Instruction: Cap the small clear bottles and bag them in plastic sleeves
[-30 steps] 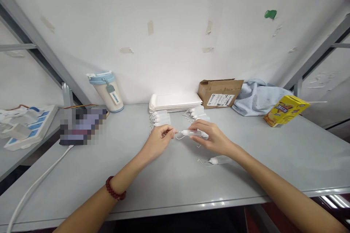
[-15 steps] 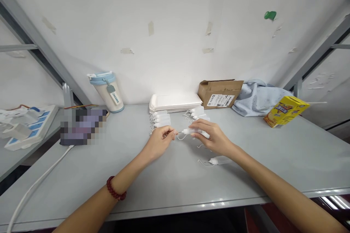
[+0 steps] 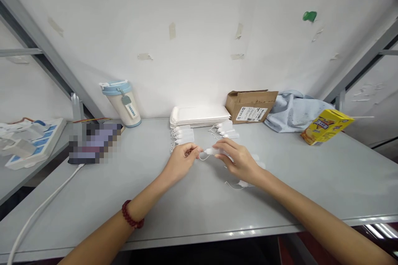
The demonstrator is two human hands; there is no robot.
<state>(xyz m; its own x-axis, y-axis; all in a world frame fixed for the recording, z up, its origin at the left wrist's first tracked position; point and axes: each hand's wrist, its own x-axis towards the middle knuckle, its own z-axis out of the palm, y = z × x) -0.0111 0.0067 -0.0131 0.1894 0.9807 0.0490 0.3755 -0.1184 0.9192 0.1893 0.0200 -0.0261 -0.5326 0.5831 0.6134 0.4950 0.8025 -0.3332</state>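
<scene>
Presently, head view: gripping a small bottle (image 3: 212,151) in the right hand (image 3: 241,159) above the table (image 3: 192,205), meeting its nozzle with closed fingertips of the left hand (image 3: 181,162); cannot tell of anything pinched there. Judging this bottle unfinished; seeing grouped bottles (image 3: 185,134) by the white stack (image 3: 200,115) and loose bottles (image 3: 244,184) partly behind the right hand, without sorting done from pending. Against half a second earlier, covering more bottle, exposing more loose bottles.

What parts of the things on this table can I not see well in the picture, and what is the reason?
All in the head view:
- Bottle in the right hand: rear part hidden by the fingers.
- What the left hand has between its fingertips: hidden by them, and too small.
- Nearest lying bottle: rear end hidden by the right wrist.
- Phone: screen blurred by squares.
- Carton label: small print unreadable.
</scene>
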